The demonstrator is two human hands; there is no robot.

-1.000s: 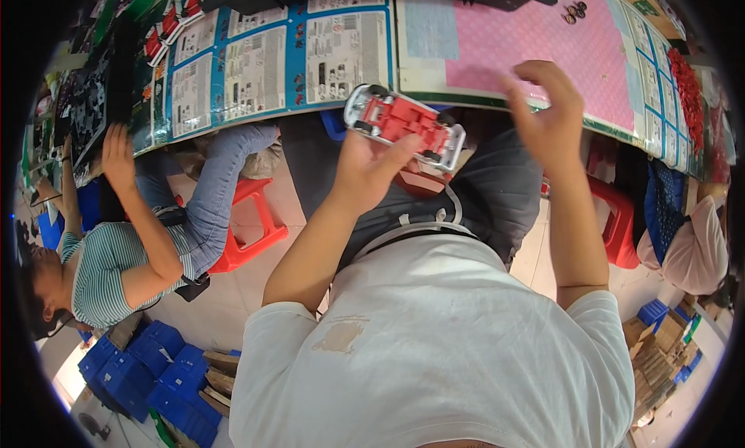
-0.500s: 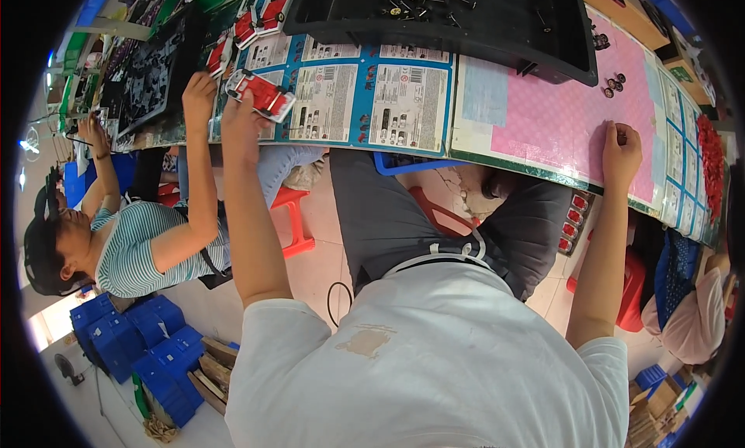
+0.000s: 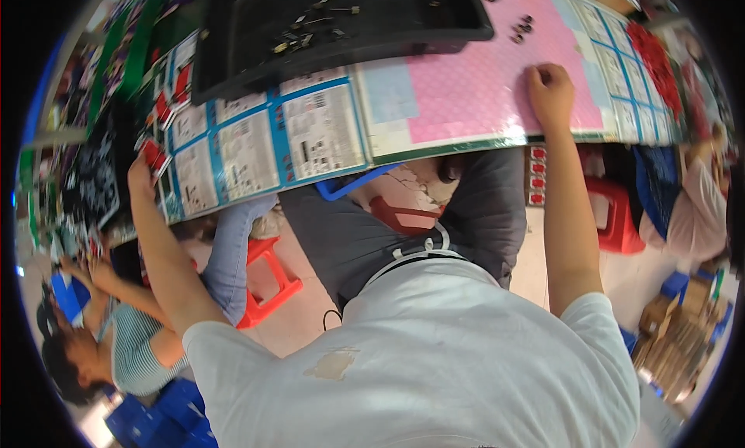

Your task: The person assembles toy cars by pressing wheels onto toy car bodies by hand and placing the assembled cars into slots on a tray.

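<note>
A red toy car point(image 3: 153, 154) is lying at the worktop's left edge, on the printed instruction sheets point(image 3: 256, 137), with the person's left hand point(image 3: 142, 175) reaching up to it; whether the fingers are pinching it cannot be told. The right hand point(image 3: 549, 87), fingers curled together in a loose fist, is pressing on the pink mat point(image 3: 481, 83) near the front edge. A black tray point(image 3: 341, 21) of small parts is sitting behind. A seated co-worker point(image 3: 116, 347) is working at far left.
</note>
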